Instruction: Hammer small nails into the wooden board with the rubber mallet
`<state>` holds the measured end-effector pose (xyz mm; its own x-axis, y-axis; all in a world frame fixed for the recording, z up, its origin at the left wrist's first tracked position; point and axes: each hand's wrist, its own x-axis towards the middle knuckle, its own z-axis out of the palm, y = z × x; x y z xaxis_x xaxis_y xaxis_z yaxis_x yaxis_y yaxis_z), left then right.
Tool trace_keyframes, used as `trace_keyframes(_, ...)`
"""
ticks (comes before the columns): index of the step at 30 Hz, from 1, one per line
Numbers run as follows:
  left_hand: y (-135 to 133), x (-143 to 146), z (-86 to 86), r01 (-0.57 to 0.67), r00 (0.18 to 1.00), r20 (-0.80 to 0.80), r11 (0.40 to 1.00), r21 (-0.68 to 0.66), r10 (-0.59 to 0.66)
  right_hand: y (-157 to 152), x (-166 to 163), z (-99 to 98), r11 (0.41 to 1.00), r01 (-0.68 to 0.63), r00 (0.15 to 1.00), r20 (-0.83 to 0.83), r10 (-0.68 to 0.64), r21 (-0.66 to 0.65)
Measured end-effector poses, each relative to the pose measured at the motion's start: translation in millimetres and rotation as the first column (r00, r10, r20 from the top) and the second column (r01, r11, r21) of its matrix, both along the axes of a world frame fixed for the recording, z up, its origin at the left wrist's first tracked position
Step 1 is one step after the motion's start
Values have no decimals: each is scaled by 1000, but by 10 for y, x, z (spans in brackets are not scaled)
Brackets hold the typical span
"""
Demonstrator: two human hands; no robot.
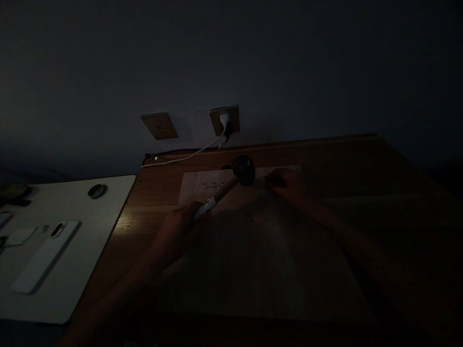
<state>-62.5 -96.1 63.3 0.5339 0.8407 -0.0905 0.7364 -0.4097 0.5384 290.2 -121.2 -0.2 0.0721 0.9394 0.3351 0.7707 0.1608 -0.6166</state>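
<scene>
The scene is very dark. My left hand is closed round the wooden handle of a mallet, whose dark round head hangs just above a pale board on the wooden desk. My right hand rests on the board just right of the mallet head. Its fingers are pinched together on something too small and dark to name. A few small metal pins lie on the board to the left of the handle.
A white surface adjoins the desk on the left, carrying a white phone-like slab and a small dark round object. On the wall are two outlets; a white charger is plugged into one, with its cable trailing onto the desk.
</scene>
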Motion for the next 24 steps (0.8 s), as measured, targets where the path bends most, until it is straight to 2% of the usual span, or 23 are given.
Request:
trace_keyframes(7, -13, 30, 15, 19, 1000, 0, 1000, -7, -19, -31, -73, 73, 998, 18, 994, 107, -11, -60)
trace_keyframes(14, -11, 228, 95, 84, 996, 9, 996, 15, -84, -47, -128, 142, 990, 78, 997, 22, -76, -122)
trace_keyframes(18, 24, 347, 54, 103, 995, 13, 993, 54, -104, -84, -64, 124, 984, 115, 993, 6, -115, -136)
trace_keyframes(24, 46, 402, -7, 135, 991, -22, 989, 61, -134, -293, 92, 88, 991, 134, 991, -30, -134, -11)
